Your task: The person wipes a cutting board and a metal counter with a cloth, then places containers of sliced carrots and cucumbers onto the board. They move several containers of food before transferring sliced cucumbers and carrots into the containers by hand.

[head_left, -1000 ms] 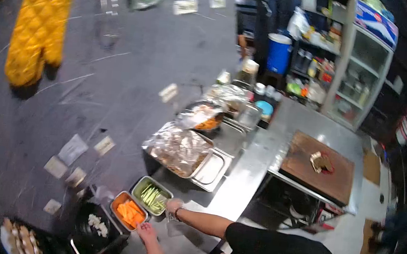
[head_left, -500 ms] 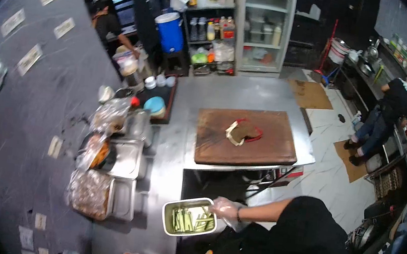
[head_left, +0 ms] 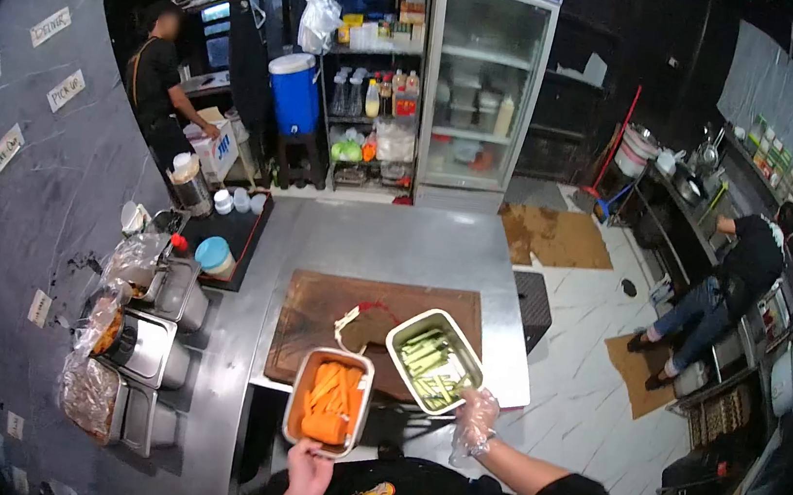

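Observation:
My left hand (head_left: pixel 308 467), bare, is closed on the near rim of a white rectangular container of carrots (head_left: pixel 328 401). Cut orange sticks fill it, with one thicker carrot piece at the near end. Wearing a clear plastic glove, my right hand (head_left: pixel 476 417) grips the near right corner of a second white container of cucumber sticks (head_left: pixel 433 361). Green sticks cover part of its bottom. Both containers are held up in front of the brown cutting board (head_left: pixel 313 297) and hide part of it. A brown cloth (head_left: pixel 370 329) with a pale edge lies on the board, partly covered.
Metal pans (head_left: pixel 150 347) and plastic-wrapped food (head_left: pixel 91 396) line the left side of the steel counter (head_left: pixel 388 232). A black tray (head_left: pixel 248 265) holds a blue-lidded tub (head_left: pixel 214 256). One person (head_left: pixel 156 83) handles a box at back left; another person (head_left: pixel 752 264) stands at the right counter.
My left hand has come into view holding the carrot container. My right hand has carried the cucumber container up and right, over the board's near edge. The camera view has shifted.

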Demonstrator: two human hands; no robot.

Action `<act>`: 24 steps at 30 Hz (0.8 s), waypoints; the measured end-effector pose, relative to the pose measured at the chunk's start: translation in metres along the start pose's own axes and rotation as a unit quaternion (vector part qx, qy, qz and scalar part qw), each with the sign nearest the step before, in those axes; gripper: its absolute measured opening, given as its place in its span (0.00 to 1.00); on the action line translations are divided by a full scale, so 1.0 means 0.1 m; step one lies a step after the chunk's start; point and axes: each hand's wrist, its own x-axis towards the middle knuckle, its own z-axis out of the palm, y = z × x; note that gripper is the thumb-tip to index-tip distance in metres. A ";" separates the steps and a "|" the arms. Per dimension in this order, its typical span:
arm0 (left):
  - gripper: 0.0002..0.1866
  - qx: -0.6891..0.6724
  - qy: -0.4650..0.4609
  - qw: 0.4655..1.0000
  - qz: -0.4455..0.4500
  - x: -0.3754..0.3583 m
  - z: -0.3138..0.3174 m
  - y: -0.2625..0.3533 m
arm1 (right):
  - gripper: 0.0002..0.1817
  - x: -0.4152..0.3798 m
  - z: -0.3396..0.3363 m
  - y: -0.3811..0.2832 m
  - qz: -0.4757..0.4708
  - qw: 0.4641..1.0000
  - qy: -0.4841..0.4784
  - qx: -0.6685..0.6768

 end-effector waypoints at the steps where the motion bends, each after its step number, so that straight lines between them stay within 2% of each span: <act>1: 0.22 0.018 -0.006 1.000 -0.015 0.20 0.10 -0.12 | 0.04 -0.02 -0.06 0.12 0.054 0.998 0.012 0.037; 3: 0.23 0.004 -0.010 0.998 -0.068 0.71 0.06 -0.41 | 0.05 -0.24 0.00 0.64 0.077 0.996 0.040 0.000; 4: 0.20 0.008 0.003 0.996 -0.092 0.82 0.21 -0.51 | 0.06 -0.20 -0.14 0.49 0.281 0.927 0.107 0.223; 5: 0.17 0.014 0.015 0.993 -0.117 0.93 0.37 -0.61 | 0.06 -0.14 -0.32 0.27 0.456 0.765 0.160 0.426; 7: 0.13 0.017 0.016 0.989 -0.144 1.25 0.29 -0.89 | 0.07 -0.36 -0.27 0.41 0.467 0.761 0.245 0.377; 8: 0.11 0.016 0.024 0.988 -0.150 1.31 0.37 -1.01 | 0.08 -0.62 -0.22 0.62 0.395 0.859 0.186 0.268; 9: 0.08 -0.008 0.037 0.989 -0.144 1.30 0.49 -1.07 | 0.08 -0.75 -0.15 0.81 0.311 0.931 0.123 0.149; 10: 0.08 -0.010 0.050 0.986 -0.159 1.39 0.49 -1.15 | 0.08 -0.69 -0.14 0.76 0.305 0.932 0.125 0.152; 11: 0.08 -0.012 0.065 0.982 -0.175 1.47 0.46 -1.23 | 0.08 -0.59 -0.24 0.46 0.412 0.830 0.219 0.304; 12: 0.08 0.013 0.065 0.986 -0.156 1.51 0.52 -1.27 | 0.07 -0.51 -0.28 0.29 0.498 0.685 0.299 0.439; 16: 0.08 0.043 0.102 0.989 -0.097 1.62 0.58 -1.32 | 0.06 -0.44 -0.19 0.24 0.530 0.654 0.300 0.449; 18: 0.08 0.037 0.119 0.992 -0.018 1.70 0.57 -1.36 | 0.06 -0.38 -0.12 0.24 0.528 0.658 0.298 0.448; 24: 0.06 0.073 0.098 0.992 0.025 1.62 0.55 -1.22 | 0.07 -0.24 0.26 0.39 0.521 0.672 0.270 0.452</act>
